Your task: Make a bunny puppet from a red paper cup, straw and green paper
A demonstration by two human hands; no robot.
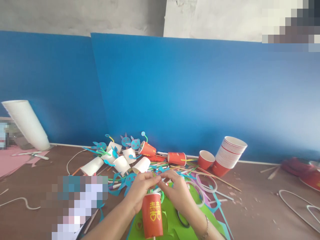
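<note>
Two blue panels [190, 96] back a brown table [252, 213]. Left hand [140, 189] and right hand [177, 188] arch inward, fingers half-curled, tips meeting just above one red cup [152, 220] at near centre; whether they grip anything, I cannot tell. Two cup stacks [231, 153] stand far left and right.

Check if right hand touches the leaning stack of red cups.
Apart: the head view shows a wide gap between the right hand and the stack.
</note>
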